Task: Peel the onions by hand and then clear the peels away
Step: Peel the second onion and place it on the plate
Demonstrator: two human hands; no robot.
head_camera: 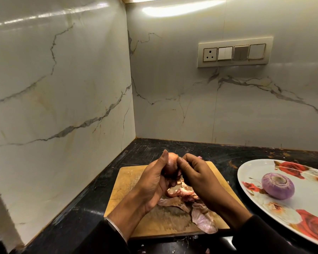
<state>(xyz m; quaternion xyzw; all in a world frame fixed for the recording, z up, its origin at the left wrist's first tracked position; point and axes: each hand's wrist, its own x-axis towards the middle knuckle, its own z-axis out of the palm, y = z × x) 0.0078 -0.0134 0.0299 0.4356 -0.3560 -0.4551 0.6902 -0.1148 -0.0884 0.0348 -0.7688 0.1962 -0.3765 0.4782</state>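
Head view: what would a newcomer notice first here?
Two hands meet above the wooden cutting board: the left hand holds an onion while the right hand pinches its skin. Loose peels lie below, and a peeled onion rests on the floral plate at right.

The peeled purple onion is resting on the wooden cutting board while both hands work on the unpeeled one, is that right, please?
Not quite: the peeled purple onion rests on the floral plate to the right, not on the wooden cutting board, as the head view shows. The left hand and right hand do work on the unpeeled onion above the board.
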